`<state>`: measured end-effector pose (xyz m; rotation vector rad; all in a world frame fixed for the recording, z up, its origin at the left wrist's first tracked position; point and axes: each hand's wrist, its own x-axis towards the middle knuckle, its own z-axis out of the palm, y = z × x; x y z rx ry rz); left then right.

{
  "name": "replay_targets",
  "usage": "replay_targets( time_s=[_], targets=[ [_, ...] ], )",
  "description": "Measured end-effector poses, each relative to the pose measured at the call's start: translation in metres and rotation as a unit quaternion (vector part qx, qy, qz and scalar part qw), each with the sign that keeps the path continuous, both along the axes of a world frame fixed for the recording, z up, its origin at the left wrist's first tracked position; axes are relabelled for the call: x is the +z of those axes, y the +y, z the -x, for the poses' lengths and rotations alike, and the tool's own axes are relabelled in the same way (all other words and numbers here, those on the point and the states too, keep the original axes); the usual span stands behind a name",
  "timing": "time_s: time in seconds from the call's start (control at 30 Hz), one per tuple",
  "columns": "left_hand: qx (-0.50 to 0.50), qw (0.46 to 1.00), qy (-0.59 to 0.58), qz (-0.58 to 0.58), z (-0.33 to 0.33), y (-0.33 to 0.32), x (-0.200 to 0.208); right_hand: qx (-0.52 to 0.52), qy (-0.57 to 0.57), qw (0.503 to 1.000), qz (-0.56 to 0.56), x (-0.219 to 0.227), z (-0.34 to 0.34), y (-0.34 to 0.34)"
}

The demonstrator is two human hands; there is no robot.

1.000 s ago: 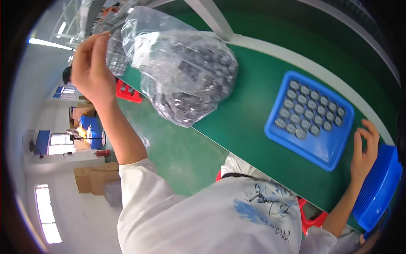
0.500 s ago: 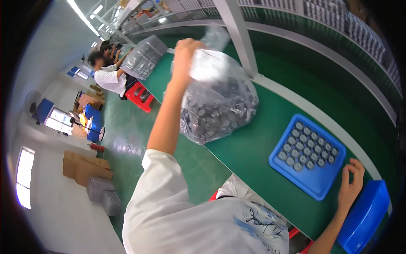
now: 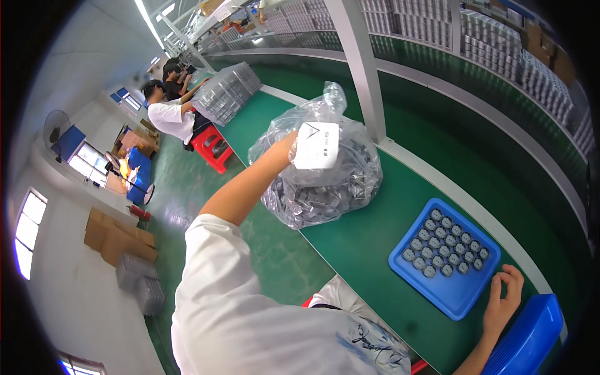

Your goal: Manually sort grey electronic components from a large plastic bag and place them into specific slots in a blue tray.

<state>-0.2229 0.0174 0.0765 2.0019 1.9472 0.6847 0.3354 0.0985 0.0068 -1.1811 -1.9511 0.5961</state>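
A clear plastic bag [image 3: 350,181] full of small grey round parts stands on the green bench, with a white label [image 3: 317,145] on its upper front. My left hand [image 3: 286,149] reaches in at the bag's top; its fingers are hidden behind the label and plastic. On the bench to the right, a blue tray [image 3: 431,292] carries several rows of round grey parts [image 3: 444,250] with dark rims. Beside the tray's right edge, my right hand [image 3: 504,300] is loosely curved and open, thumb apart from the fingers, nothing visible in it.
Blue stacked trays [image 3: 528,340] stand at the right, near my right forearm. A white post [image 3: 359,69] rises behind the bag. Farther along the green bench [image 3: 350,240] sits a stack of clear plastic trays [image 3: 226,94], with people seated there. A red stool [image 3: 212,150] is on the floor.
My left hand has dropped from above the bag down to its top, and the label now faces me more squarely. My right hand stays by the tray. The whole view has shifted slightly.
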Motion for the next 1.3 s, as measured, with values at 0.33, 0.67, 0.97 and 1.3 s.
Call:
replay_targets(
  time_s=[0.33,0.67,0.97,1.3],
  targets=[
    [0.014,0.974,0.224,-0.012,-0.07,0.023,0.005,-0.001,0.023,0.999,0.022,-0.002,0.002,0.002],
    [-0.065,0.779,0.602,-0.164,-0.022,0.02,-0.093,0.02,0.025,0.999,0.027,-0.007,0.001,0.004],
    [0.209,0.968,-0.068,-0.12,0.015,0.013,-0.023,0.019,0.037,0.999,0.024,-0.023,-0.01,0.016],
    [0.24,0.727,-0.511,-0.39,-0.049,-0.029,0.062,-0.025,0.25,0.962,0.107,-0.021,-0.023,0.019]
  ],
)
